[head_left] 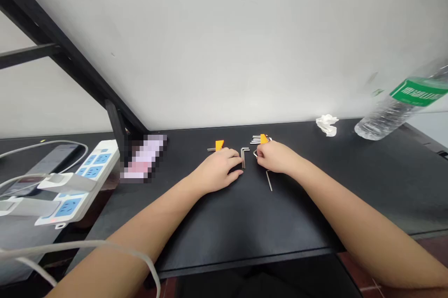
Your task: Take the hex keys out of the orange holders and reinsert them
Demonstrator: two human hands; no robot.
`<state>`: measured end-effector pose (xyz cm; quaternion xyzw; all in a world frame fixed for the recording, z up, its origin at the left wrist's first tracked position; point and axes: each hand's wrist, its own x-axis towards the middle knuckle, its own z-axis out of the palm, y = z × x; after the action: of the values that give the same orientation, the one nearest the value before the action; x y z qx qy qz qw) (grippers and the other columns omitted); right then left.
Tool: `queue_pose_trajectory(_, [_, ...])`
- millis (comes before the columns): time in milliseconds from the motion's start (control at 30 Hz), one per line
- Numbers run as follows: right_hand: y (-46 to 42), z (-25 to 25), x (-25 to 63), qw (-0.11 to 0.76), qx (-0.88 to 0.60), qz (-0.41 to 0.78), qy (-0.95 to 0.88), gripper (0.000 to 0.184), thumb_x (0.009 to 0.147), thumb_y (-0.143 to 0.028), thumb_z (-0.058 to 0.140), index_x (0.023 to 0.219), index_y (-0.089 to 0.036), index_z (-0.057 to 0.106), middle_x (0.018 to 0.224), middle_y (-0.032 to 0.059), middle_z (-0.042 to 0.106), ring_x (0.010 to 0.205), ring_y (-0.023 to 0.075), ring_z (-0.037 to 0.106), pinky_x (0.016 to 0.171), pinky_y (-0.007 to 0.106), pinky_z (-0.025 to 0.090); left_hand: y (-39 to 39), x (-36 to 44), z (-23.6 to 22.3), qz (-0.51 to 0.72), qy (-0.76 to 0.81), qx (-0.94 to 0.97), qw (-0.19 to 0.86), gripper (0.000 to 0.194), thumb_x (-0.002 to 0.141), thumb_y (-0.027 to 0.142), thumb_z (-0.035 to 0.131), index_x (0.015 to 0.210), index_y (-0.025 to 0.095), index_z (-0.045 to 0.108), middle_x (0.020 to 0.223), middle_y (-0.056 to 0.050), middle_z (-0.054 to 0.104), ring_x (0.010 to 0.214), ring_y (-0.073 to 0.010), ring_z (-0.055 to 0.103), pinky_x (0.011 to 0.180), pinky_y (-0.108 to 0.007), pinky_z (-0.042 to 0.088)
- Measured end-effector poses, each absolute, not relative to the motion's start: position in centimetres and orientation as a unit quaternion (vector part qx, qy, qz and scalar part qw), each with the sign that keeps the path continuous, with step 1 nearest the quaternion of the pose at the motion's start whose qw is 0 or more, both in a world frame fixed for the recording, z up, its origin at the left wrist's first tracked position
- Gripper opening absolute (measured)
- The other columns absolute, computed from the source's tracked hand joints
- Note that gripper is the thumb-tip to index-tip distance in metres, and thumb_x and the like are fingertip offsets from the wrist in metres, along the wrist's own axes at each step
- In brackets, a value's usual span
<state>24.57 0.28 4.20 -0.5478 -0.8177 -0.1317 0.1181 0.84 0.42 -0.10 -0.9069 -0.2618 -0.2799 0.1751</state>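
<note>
Your left hand (pixel 220 172), loosely spread, touches hex keys (pixel 242 157) toward the back of the bench (pixel 224 228); your right hand (pixel 275 155) pinches another key (pixel 255 154). Open room reaches the front edge; tissue (pixel 327 125) and bottle (pixel 418 92) occupy back right.

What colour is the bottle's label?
Green with white writing; the label shows best in the head view.

Left forearm (pixel 164 218) bare, in from 7–8 o'clock; left hand (pixel 220 171) palm down, fingers loosely bent toward 3, thumb apart. Right forearm (pixel 350 216) bare, in from 4; right hand (pixel 275 155) at left's 2–3 o'clock, fingers curled, pinching.
</note>
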Motion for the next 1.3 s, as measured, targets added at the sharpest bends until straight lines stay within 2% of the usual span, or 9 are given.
queue_pose_trajectory(267, [1.4, 2.7, 22.3, 0.209, -0.493, -0.099, -0.839, 0.024, 0.098, -0.023, 0.047, 0.079, -0.019, 0.061, 0.084, 0.0046, 0.07, 0.069, 0.0148, 0.058, 0.059, 0.026, 0.034, 0.3, 0.9, 0.0, -0.26, -0.247, -0.916, 0.178, 0.028, 0.097, 0.027, 0.059, 0.121, 0.026, 0.072, 0.122, -0.008, 0.069, 0.11, -0.0248, 0.061, 0.096, -0.042, 0.055])
queue_pose_trajectory(433, [0.3, 3.7, 24.0, 0.215, -0.437, -0.123, -0.865, 0.021, 0.095, -0.015, 0.047, 0.086, -0.02, 0.065, 0.095, 0.004, 0.072, 0.085, 0.0158, 0.063, 0.069, 0.025, 0.038, 0.1, 0.8, 0.0, -0.265, -0.24, -0.918, 0.173, 0.029, 0.096, 0.028, 0.061, 0.124, 0.027, 0.07, 0.122, -0.008, 0.069, 0.11, -0.0242, 0.062, 0.096, -0.042, 0.054])
queue_pose_trajectory(500, [-0.5, 4.5, 25.2, 0.194, -0.476, -0.142, -0.846, 0.014, 0.092, -0.017, 0.052, 0.084, -0.021, 0.063, 0.089, 0.0029, 0.071, 0.078, 0.0161, 0.062, 0.065, 0.026, 0.037, 0.2, 0.7, 0.0, -0.27, -0.24, -0.916, 0.174, 0.029, 0.097, 0.028, 0.059, 0.124, 0.027, 0.07, 0.121, -0.007, 0.07, 0.109, -0.0235, 0.063, 0.095, -0.04, 0.054])
queue_pose_trajectory(633, [-1.9, 5.4, 27.2, 0.058, -0.513, -0.063, -0.854, 0.01, 0.085, -0.032, 0.064, 0.087, -0.022, 0.061, 0.078, 0.0021, 0.069, 0.061, 0.0163, 0.059, 0.053, 0.027, 0.033, 0.8, 0.0, 0.7, -0.322, -0.285, -0.878, 0.211, 0.03, 0.097, 0.023, 0.052, 0.119, 0.025, 0.072, 0.119, -0.007, 0.071, 0.109, -0.0242, 0.062, 0.097, -0.043, 0.052])
queue_pose_trajectory(800, [-1.8, 5.0, 27.5, 0.019, -0.544, 0.034, -0.838, 0.019, 0.081, -0.025, 0.064, 0.099, -0.024, 0.056, 0.079, 0.0006, 0.07, 0.05, 0.0153, 0.061, 0.049, 0.027, 0.035, 2.4, -2.7, 1.8, -0.407, -0.387, -0.799, 0.216, 0.041, 0.081, 0.014, 0.056, 0.119, 0.022, 0.072, 0.121, -0.008, 0.07, 0.113, -0.0289, 0.059, 0.101, -0.047, 0.051])
queue_pose_trajectory(900, [-1.8, 5.0, 27.5, 0.045, -0.544, 0.055, -0.836, 0.015, 0.081, -0.024, 0.063, 0.095, -0.024, 0.057, 0.082, 0.0009, 0.07, 0.049, 0.0149, 0.063, 0.049, 0.027, 0.036, 3.2, -4.0, 2.0, -0.369, -0.435, -0.802, 0.181, 0.059, 0.077, 0.019, 0.059, 0.136, 0.021, 0.063, 0.133, -0.01, 0.064, 0.121, -0.0321, 0.055, 0.105, -0.049, 0.05])
queue_pose_trajectory(1000, [-2.2, 5.5, 27.7, 0.046, -0.54, 0.075, -0.837, 0.013, 0.081, -0.019, 0.062, 0.093, -0.024, 0.06, 0.08, -0.0001, 0.07, 0.053, 0.0149, 0.065, 0.051, 0.026, 0.037, 3.8, -4.5, 1.8, -0.317, -0.459, -0.814, 0.162, 0.068, 0.08, 0.029, 0.06, 0.148, 0.023, 0.053, 0.144, -0.011, 0.056, 0.128, -0.035, 0.051, 0.107, -0.053, 0.047])
queue_pose_trajectory(1167, [-2.4, 5.8, 27.5, 0.029, -0.522, 0.079, -0.849, 0.008, 0.081, -0.014, 0.059, 0.081, -0.022, 0.058, 0.076, -0.0014, 0.068, 0.055, 0.0135, 0.064, 0.051, 0.025, 0.037, 4.3, -4.2, 1.4, -0.288, -0.481, -0.81, 0.168, 0.057, 0.087, 0.042, 0.058, 0.142, 0.032, 0.058, 0.14, -0.009, 0.057, 0.124, -0.0356, 0.051, 0.104, -0.057, 0.046])
queue_pose_trajectory(1300, [-1.1, 5.1, 26.5, 0.088, -0.503, -0.001, -0.86, 0.012, 0.087, -0.015, 0.055, 0.076, -0.02, 0.055, 0.072, -0.0001, 0.064, 0.058, 0.0135, 0.06, 0.053, 0.025, 0.034, 4.3, -3.9, 1.5, -0.315, -0.473, -0.807, 0.16, 0.044, 0.087, 0.044, 0.061, 0.128, 0.029, 0.067, 0.133, -0.009, 0.061, 0.12, -0.0335, 0.055, 0.101, -0.053, 0.049])
